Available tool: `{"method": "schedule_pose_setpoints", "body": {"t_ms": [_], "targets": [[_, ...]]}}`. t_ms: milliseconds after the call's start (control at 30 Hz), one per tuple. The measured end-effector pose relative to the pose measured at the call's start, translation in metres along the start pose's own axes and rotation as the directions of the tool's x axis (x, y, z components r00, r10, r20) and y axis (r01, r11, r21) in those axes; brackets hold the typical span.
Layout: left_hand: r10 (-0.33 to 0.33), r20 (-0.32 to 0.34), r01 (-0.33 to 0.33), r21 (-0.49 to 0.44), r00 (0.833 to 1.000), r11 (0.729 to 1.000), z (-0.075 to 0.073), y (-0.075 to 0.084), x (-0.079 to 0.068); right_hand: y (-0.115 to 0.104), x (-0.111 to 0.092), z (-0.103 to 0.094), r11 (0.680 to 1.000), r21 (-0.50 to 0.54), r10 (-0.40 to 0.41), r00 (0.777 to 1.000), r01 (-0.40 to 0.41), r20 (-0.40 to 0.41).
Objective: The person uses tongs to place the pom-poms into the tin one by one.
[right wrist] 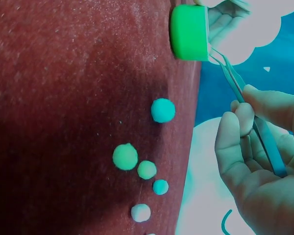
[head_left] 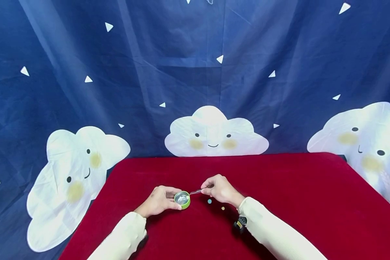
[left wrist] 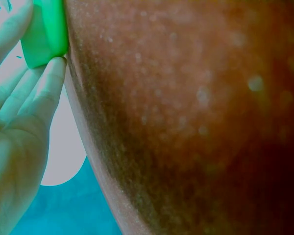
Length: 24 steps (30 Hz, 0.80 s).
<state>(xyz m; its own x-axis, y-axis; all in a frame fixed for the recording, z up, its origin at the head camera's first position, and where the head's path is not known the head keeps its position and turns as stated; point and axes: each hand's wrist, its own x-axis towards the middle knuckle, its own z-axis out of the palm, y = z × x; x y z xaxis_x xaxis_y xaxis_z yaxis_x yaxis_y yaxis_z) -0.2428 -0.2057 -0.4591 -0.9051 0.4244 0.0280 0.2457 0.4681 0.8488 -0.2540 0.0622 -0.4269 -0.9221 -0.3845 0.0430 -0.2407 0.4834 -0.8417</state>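
My left hand (head_left: pixel 159 200) holds a small round green bowl (head_left: pixel 186 206) by its side, between thumb and fingers. Its inside is silvery, and in the left wrist view only the green outer wall (left wrist: pixel 45 34) shows. My right hand (head_left: pixel 219 188) pinches a pair of metal tweezers (right wrist: pixel 235 78), whose tips reach to the bowl's rim from the right. A small pale speck shows at the tips in the head view. Below the right hand lie a blue fuzzy ball (right wrist: pixel 163 110) and a larger light-green one (right wrist: pixel 125 156) on the red cloth.
More small balls lie on the cloth in the right wrist view: a little green one (right wrist: pixel 147 170), a small blue one (right wrist: pixel 160 187) and a whitish one (right wrist: pixel 140 213). The red-covered table (head_left: pixel 279 187) meets a blue curtain (head_left: pixel 188 54) with printed clouds behind.
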Motion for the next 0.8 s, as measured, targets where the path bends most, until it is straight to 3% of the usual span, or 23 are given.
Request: {"method": "schedule_pose_setpoints", "body": {"t_ms": [567, 800], "targets": [[-0.01, -0.002, 0.01, -0.01, 1.0, 1.0, 0.0, 0.0, 0.0, 0.006, -0.013, -0.029, 0.998, 0.01, 0.062, 0.998, -0.061, -0.032], [-0.007, -0.001, 0.007, -0.03, 1.0, 1.0, 0.001, 0.001, -0.001, 0.018, -0.022, -0.039, 1.0, 0.001, 0.011, 1.0, -0.011, -0.025]]}}
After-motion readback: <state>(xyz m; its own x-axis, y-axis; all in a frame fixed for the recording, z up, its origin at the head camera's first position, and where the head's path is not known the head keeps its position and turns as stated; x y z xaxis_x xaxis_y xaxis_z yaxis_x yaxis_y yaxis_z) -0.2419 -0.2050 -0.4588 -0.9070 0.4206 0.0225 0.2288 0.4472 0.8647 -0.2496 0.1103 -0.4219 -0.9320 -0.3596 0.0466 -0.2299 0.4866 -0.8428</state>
